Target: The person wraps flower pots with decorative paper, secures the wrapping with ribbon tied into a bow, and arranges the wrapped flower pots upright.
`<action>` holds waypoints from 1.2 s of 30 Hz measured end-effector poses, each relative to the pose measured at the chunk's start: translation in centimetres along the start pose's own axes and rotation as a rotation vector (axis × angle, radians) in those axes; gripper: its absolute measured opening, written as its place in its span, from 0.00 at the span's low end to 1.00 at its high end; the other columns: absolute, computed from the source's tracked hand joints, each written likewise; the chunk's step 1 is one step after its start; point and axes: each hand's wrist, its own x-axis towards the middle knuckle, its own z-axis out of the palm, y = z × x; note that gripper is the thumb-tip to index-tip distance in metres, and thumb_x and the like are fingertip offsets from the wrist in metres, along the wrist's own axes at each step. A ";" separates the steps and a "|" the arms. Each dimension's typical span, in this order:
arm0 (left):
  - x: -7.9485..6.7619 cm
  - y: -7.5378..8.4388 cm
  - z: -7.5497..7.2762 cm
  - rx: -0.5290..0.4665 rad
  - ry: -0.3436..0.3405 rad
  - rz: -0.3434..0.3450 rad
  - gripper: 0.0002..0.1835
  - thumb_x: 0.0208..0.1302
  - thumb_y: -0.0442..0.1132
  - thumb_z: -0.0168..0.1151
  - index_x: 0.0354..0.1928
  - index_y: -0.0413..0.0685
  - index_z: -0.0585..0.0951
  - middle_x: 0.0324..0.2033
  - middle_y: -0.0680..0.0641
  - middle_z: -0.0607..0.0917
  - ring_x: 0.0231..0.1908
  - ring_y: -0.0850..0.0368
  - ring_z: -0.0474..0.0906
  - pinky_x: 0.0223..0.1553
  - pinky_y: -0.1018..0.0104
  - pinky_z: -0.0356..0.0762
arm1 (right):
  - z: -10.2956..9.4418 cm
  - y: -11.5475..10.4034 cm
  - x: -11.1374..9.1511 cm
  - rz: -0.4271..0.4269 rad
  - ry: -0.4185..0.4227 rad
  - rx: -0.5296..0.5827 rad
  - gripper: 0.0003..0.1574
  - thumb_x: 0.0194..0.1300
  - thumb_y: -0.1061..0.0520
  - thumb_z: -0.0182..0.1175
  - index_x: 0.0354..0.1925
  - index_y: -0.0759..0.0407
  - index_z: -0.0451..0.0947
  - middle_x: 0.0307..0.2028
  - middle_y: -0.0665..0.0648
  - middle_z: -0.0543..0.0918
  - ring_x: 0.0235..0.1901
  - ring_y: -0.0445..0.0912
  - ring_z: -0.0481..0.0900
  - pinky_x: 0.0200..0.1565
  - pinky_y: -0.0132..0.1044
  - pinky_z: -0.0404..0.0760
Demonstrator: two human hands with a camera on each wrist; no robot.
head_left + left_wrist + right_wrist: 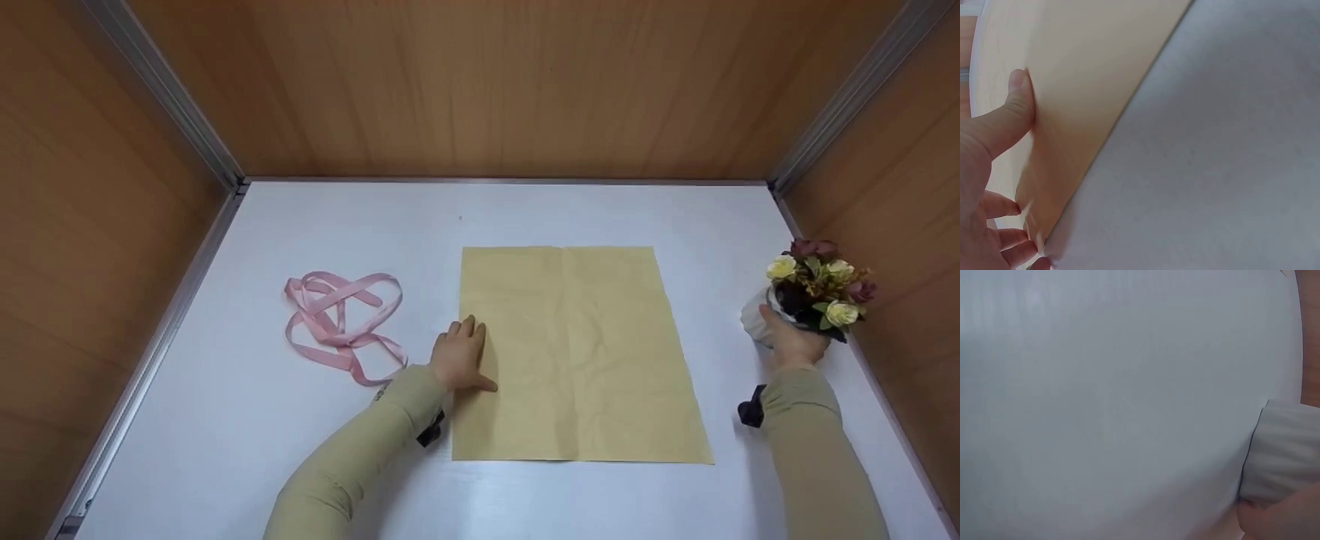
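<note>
On the bench [225, 450] beside looped ribbon [341, 340], the left hand [459, 361] lies fingers-spread on creased paper [577, 352]; the right hand [796, 343] seemingly grips a pale flowerpot [753, 322].

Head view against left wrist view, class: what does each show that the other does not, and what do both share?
Only the head view: the pink ribbon, the right hand gripping the white pot, and its flowers.
Only the left wrist view: no extra object, just a close-up of the fingers of the left hand at the edge of the paper sheet.
Both: the left hand, the paper sheet and the white table.
</note>
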 end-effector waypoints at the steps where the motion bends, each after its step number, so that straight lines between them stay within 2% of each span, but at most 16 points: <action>1: 0.0 0.0 0.0 -0.001 0.003 0.000 0.58 0.39 0.60 0.76 0.67 0.34 0.62 0.67 0.34 0.62 0.64 0.39 0.60 0.58 0.45 0.67 | 0.0 0.0 0.1 -0.011 -0.009 -0.001 0.74 0.48 0.56 0.73 0.73 0.35 0.30 0.73 0.37 0.41 0.70 0.30 0.39 0.69 0.25 0.42; 4: 0.0 0.0 0.0 -0.014 -0.009 -0.007 0.58 0.39 0.60 0.76 0.68 0.35 0.61 0.67 0.34 0.61 0.65 0.40 0.59 0.59 0.45 0.66 | 0.0 0.1 0.3 -0.059 -0.026 -0.040 0.72 0.50 0.55 0.72 0.73 0.38 0.29 0.73 0.37 0.41 0.70 0.30 0.38 0.68 0.24 0.41; 7: 0.0 0.0 0.0 -0.026 -0.023 -0.013 0.58 0.39 0.60 0.76 0.68 0.35 0.60 0.68 0.34 0.60 0.66 0.40 0.58 0.60 0.45 0.65 | 0.0 0.0 0.4 -0.069 -0.042 0.008 0.72 0.49 0.58 0.73 0.73 0.36 0.32 0.72 0.36 0.43 0.69 0.29 0.39 0.68 0.22 0.42; 10: 0.1 -0.1 0.0 -0.031 -0.019 -0.020 0.59 0.39 0.60 0.76 0.69 0.35 0.60 0.68 0.35 0.60 0.66 0.40 0.57 0.61 0.45 0.64 | -0.1 -0.1 0.4 -0.039 -0.046 0.063 0.74 0.45 0.60 0.75 0.73 0.33 0.34 0.72 0.34 0.44 0.69 0.28 0.40 0.68 0.23 0.43; 15: 0.3 0.0 0.1 -0.033 -0.008 -0.023 0.59 0.38 0.59 0.77 0.69 0.35 0.60 0.68 0.35 0.60 0.66 0.40 0.58 0.62 0.45 0.63 | -0.3 -0.2 0.1 0.021 -0.022 0.123 0.76 0.41 0.59 0.77 0.72 0.32 0.36 0.71 0.33 0.46 0.68 0.27 0.42 0.68 0.23 0.45; 19: 0.3 0.0 0.2 -0.025 -0.012 -0.016 0.59 0.39 0.60 0.76 0.69 0.35 0.61 0.68 0.35 0.60 0.66 0.40 0.58 0.60 0.45 0.65 | -0.1 -0.1 -0.3 0.019 -0.008 0.122 0.76 0.41 0.57 0.78 0.72 0.33 0.37 0.71 0.33 0.46 0.68 0.28 0.43 0.67 0.22 0.45; 25: 0.4 -0.1 0.1 -0.014 -0.009 -0.017 0.58 0.39 0.60 0.76 0.69 0.36 0.61 0.68 0.34 0.61 0.65 0.40 0.58 0.60 0.46 0.65 | 1.4 -0.4 -1.3 -0.136 -0.053 0.131 0.71 0.42 0.67 0.75 0.72 0.37 0.44 0.71 0.37 0.52 0.68 0.30 0.47 0.67 0.21 0.49; 27: 0.4 -0.1 0.2 -0.019 -0.009 -0.019 0.59 0.38 0.60 0.76 0.69 0.36 0.61 0.68 0.34 0.61 0.65 0.40 0.58 0.61 0.46 0.65 | 2.0 -0.5 -1.9 -0.201 -0.074 0.080 0.69 0.44 0.67 0.74 0.72 0.39 0.45 0.71 0.39 0.53 0.69 0.32 0.48 0.67 0.22 0.49; 31: 0.3 -0.2 0.3 -0.026 -0.012 -0.021 0.59 0.39 0.60 0.76 0.69 0.36 0.60 0.68 0.34 0.60 0.65 0.40 0.58 0.61 0.46 0.64 | 3.2 -0.4 -3.0 -0.320 -0.121 -0.109 0.66 0.47 0.61 0.74 0.73 0.42 0.44 0.72 0.44 0.52 0.69 0.34 0.48 0.68 0.25 0.49; 36: 0.2 -0.2 0.4 -0.003 -0.004 -0.010 0.59 0.39 0.61 0.76 0.68 0.35 0.61 0.67 0.34 0.61 0.64 0.40 0.60 0.59 0.45 0.66 | 5.1 0.3 -4.4 -0.447 -0.258 -0.232 0.66 0.47 0.58 0.75 0.73 0.46 0.44 0.72 0.48 0.53 0.70 0.38 0.49 0.70 0.30 0.49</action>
